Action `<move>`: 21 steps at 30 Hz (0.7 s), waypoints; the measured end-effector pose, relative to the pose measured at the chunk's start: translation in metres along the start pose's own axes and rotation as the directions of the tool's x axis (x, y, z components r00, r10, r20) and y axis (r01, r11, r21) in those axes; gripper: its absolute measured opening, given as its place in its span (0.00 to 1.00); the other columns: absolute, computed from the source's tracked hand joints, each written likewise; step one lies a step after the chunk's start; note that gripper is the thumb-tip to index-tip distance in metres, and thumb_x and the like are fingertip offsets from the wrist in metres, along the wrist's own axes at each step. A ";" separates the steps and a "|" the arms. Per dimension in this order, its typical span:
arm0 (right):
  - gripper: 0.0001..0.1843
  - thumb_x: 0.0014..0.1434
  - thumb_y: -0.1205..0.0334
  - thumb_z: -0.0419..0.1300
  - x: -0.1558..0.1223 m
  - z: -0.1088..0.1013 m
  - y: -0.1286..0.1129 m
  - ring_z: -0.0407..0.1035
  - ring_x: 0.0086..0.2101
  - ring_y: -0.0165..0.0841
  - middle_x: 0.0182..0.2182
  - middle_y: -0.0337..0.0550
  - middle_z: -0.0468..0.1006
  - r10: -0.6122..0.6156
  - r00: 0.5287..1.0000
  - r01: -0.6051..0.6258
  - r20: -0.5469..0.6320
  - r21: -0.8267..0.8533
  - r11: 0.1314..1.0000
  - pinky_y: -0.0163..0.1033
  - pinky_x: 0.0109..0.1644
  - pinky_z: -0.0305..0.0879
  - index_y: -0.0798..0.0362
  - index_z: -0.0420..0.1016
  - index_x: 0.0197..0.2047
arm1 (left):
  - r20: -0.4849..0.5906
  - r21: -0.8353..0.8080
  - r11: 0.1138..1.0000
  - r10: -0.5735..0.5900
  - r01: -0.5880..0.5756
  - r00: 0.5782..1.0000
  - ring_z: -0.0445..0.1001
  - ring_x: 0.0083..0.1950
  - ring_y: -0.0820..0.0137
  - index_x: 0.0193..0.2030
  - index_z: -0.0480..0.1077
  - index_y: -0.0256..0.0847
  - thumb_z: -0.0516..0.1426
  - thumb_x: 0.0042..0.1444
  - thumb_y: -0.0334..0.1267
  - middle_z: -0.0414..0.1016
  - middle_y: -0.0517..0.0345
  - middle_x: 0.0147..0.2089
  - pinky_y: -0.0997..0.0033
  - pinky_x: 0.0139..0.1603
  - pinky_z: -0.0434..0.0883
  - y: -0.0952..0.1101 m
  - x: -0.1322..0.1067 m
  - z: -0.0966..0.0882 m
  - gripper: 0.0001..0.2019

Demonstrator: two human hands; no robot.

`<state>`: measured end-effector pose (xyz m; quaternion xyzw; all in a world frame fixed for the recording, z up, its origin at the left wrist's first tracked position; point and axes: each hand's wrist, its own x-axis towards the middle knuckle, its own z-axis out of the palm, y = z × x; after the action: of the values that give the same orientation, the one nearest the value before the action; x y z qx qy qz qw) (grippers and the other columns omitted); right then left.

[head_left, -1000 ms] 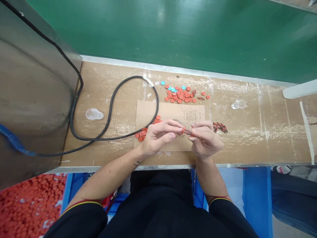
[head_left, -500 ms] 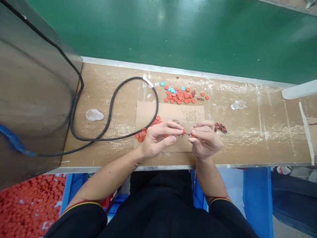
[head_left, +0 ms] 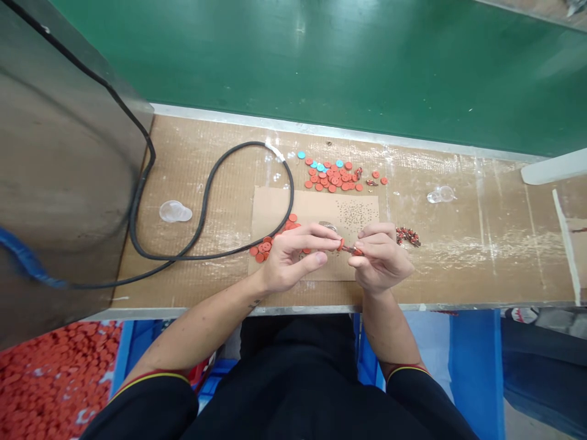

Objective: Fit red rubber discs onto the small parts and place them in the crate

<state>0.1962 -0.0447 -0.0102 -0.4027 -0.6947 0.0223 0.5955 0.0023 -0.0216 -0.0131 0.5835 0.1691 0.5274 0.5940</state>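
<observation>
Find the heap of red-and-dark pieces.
In the head view, the heap of red-and-dark pieces lies right of centre, just right of the right hand, past the right edge of the pale cardboard sheet.

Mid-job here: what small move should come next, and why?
Perhaps the left hand should bring its thumb up to the red disc: its fingertips meet the disc but the thumb stands apart, while the right hand pinches a small dark piece beside it.

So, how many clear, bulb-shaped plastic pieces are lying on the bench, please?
2: one clear piece lies on the left, inside the bend of the black cable; the other clear piece lies to the right, beyond the right hand. Others may be hidden.
</observation>
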 end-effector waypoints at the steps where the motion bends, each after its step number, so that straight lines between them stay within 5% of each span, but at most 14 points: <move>1: 0.11 0.69 0.46 0.67 0.000 0.000 0.000 0.73 0.27 0.33 0.22 0.31 0.76 -0.004 1.000 0.004 0.000 -0.003 1.000 0.43 0.30 0.68 0.43 0.80 0.40 | -0.002 -0.001 1.000 -0.001 0.001 1.000 0.85 0.52 0.63 0.56 0.83 0.53 0.64 0.66 0.38 0.86 0.48 0.53 0.64 0.55 0.82 0.000 0.000 0.000 0.13; 11: 0.10 0.68 0.49 0.69 0.002 0.001 0.000 0.70 0.24 0.32 0.23 0.32 0.78 -0.025 1.000 0.025 -0.013 0.027 0.999 0.42 0.31 0.69 0.46 0.81 0.40 | -0.002 0.006 1.000 -0.002 0.002 1.000 0.84 0.53 0.64 0.56 0.83 0.54 0.64 0.66 0.38 0.86 0.48 0.53 0.65 0.54 0.82 -0.001 -0.001 0.000 0.14; 21: 0.12 0.67 0.61 0.70 0.005 0.006 -0.003 0.78 0.31 0.34 0.32 0.36 0.86 -0.072 0.997 0.072 0.006 -0.001 0.997 0.43 0.35 0.76 0.41 0.83 0.53 | -0.025 0.051 0.998 0.028 -0.026 0.999 0.84 0.54 0.63 0.53 0.84 0.52 0.62 0.67 0.40 0.85 0.48 0.53 0.64 0.56 0.82 -0.002 0.002 -0.009 0.12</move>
<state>0.1900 -0.0412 -0.0064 -0.3777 -0.7104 0.0018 0.5939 -0.0033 -0.0148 -0.0159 0.5937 0.1820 0.5384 0.5697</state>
